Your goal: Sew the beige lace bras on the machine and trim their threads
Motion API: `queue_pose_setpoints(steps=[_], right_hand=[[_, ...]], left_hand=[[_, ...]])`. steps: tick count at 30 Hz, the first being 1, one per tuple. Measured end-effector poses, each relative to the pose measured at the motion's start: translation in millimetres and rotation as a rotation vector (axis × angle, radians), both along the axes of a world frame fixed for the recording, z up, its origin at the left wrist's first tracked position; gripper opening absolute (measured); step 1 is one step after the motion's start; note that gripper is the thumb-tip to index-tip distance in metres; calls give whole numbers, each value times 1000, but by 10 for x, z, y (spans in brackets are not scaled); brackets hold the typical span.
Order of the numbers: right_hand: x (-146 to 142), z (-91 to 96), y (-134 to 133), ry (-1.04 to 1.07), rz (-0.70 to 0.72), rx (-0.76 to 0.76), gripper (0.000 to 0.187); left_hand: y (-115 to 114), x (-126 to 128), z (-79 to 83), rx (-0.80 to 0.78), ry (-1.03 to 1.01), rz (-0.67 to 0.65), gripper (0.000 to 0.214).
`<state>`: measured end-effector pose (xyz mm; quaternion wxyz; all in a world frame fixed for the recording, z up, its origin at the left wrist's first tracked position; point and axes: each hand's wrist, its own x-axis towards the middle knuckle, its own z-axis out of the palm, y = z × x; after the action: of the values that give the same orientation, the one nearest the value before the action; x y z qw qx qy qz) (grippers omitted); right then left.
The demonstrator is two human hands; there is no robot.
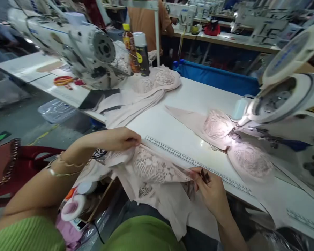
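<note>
A pale pink lace bra piece (153, 169) hangs over the near edge of the white sewing table (180, 115). My left hand (120, 138) is closed and pinches its left end. My right hand (210, 190) is closed on its right end, next to a ruler strip (196, 162) fixed along the table. A second pink lace piece (225, 134) lies under the needle of the sewing machine (288, 104) on the right.
A pile of pink pieces (151, 87) sits at the back by another sewing machine (75, 45), a spray can (142, 54), a bottle (128, 43) and a phone (92, 99). A blue bin (219, 78) stands behind the table. A person in an orange top (146, 21) works farther back.
</note>
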<state>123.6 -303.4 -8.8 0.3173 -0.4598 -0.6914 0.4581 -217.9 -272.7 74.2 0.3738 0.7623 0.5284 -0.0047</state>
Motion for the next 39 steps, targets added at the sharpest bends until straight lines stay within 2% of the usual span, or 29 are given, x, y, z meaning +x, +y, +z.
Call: queue_pose_setpoints(steps=[4,6,9,14,19,23,28,35,39], right_hand=[[-256,-167,119,-241,-140,278,31],[-318,-217,153,-364,-188,390,26],[-344,-251,187,-502,-200,505,18],[-368,-253,209,-623,-208,593,13],[-396,-262,214,-614,-192,715,13],[-310,-278,211,-577,-167,872,22],[-120,-277,143,-594,-51,1089,32],[-24,-260,27,-679,-45,1087,45],[-77,-284,35,-657,-59,1064,36]], left_hand=[[234,-52,-326,94,218,194,16],[303,-35,-453,90,221,228,11],[364,-24,-542,69,203,232,7],[395,-15,-517,72,215,242,5],[393,26,-460,76,253,249,5],[399,33,-445,81,270,240,5],[410,10,-471,80,267,226,9],[417,-17,-510,81,201,235,13],[431,55,-478,69,199,245,13]])
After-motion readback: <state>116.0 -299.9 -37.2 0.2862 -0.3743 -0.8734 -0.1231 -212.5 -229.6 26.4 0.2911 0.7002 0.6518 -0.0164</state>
